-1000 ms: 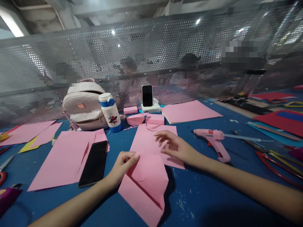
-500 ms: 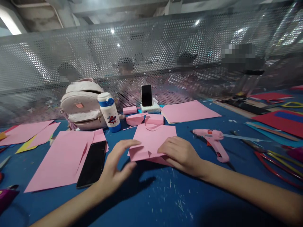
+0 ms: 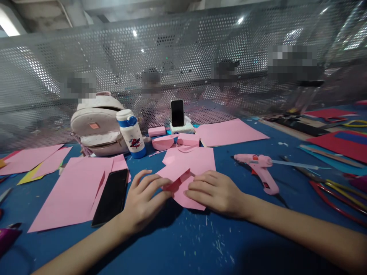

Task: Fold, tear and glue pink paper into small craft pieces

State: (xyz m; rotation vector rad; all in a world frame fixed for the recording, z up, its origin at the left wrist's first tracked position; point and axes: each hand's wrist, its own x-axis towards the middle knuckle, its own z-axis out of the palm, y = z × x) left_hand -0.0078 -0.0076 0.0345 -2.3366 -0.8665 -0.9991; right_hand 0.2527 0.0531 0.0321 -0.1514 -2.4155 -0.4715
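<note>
We have the folded pink paper (image 3: 181,194) at the near edge of a flat pink sheet (image 3: 202,158), between our hands. Our left hand (image 3: 143,200) curls in, thumb and fingers gripping its left edge; our right hand (image 3: 217,193), knuckles up, grips the other side. Half a second ago our left thumb hung clear; now it's closed in, and a flap stands up!

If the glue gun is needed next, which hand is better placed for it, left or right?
Probably the right. The right hand is nearer the glue gun, which lies off to its right. The left hand is across the folded pink paper and would have to reach past the other.
</note>
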